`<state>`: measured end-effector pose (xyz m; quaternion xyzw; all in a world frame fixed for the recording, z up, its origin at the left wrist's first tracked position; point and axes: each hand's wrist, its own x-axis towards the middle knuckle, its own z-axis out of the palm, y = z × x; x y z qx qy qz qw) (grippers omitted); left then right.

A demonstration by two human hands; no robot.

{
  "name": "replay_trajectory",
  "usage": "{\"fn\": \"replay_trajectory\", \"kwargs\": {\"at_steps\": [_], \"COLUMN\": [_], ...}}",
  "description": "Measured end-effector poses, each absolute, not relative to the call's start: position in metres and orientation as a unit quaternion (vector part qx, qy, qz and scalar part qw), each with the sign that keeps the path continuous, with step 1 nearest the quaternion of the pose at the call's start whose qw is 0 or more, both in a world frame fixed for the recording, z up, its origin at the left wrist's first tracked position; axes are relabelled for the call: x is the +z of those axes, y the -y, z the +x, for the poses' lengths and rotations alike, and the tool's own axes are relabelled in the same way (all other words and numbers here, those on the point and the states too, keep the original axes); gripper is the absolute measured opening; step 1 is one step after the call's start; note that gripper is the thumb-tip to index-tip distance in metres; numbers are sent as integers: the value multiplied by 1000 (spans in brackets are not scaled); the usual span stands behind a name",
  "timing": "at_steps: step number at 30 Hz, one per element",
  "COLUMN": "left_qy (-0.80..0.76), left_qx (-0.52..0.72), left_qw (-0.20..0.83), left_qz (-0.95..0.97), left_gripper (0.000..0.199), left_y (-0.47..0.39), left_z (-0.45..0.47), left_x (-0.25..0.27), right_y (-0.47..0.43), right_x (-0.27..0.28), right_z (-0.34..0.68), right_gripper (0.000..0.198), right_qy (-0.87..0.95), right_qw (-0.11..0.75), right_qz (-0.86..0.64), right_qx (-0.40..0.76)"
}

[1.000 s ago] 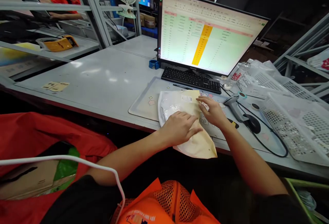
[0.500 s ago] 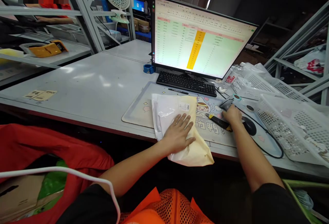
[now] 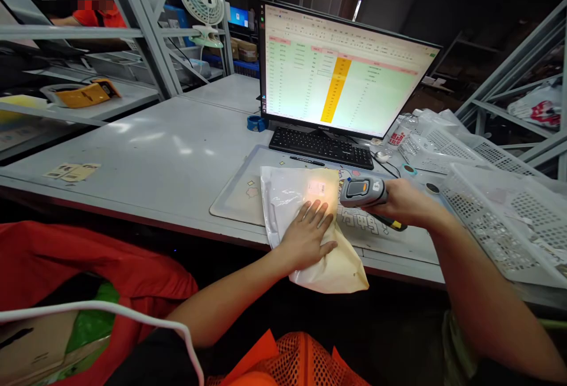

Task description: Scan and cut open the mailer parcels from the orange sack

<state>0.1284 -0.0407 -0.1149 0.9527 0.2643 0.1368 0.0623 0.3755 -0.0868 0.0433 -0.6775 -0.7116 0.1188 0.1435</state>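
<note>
A white and pale-yellow plastic mailer bag point(image 3: 283, 197) lies on the desk mat point(image 3: 241, 197), its lower corner hanging over the desk's front edge. My left hand point(image 3: 308, 235) rests flat on the bag, fingers spread. Wrapped around a grey barcode scanner point(image 3: 364, 190), my right hand point(image 3: 405, 201) holds it just right of the bag. Light from the scanner falls on the label point(image 3: 316, 188) near the bag's top. Partly hidden under the right hand is a yellow-and-black utility knife point(image 3: 394, 224) on the mat.
Behind the bag are a black pen point(image 3: 307, 161), a keyboard point(image 3: 319, 146) and a monitor point(image 3: 345, 73) showing a spreadsheet. White perforated baskets point(image 3: 500, 220) stand at the right. A blue tape roll point(image 3: 256, 123) sits by the monitor. Another person point(image 3: 100, 16) is at the far left.
My right hand has lifted the scanner from the mat and turned it left toward the bag. The label is now lit. My left hand stays on the bag.
</note>
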Motion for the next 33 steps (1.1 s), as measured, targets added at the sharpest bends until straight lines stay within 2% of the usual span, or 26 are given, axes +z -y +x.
{"fn": "replay_trajectory", "kwargs": {"at_steps": [4,7,10,12,15,17,21,25,30,33], "left_qy": [-268,-260,-202,-168,-183,-212,-248,-255,-266,-254], "left_qx": [145,179,218,193,90,34,54,126,178,185], "left_qw": [69,81,105,132,164,159,97,75,68,68], "left_qz": [950,945,949,958,965,964,962,956,945,947], "left_gripper": [78,73,71,86,117,125,112,97,86,84], "left_y": [42,46,49,46,36,30,30,35,34,33], "left_z": [131,124,96,71,40,31,34,36,31,29], "left_x": [-111,-96,-74,-65,-71,-85,-115,-123,-121,-122], "right_y": [70,48,29,23,23,23,9,-33,-92,-107], "right_x": [27,3,-23,-39,-56,-59,-46,-41,-79,-100], "right_z": [386,418,452,467,478,480,469,435,393,385], "right_gripper": [18,27,37,44,51,54,56,55,66,73], "right_qy": [687,622,533,494,457,441,415,493,519,492], "right_qw": [140,99,53,50,58,62,89,143,162,183], "right_qz": [-711,-776,-843,-867,-886,-895,-903,-855,-838,-848], "right_qx": [53,-26,-42,-39,-45,-42,-60,-73,-42,-71]}}
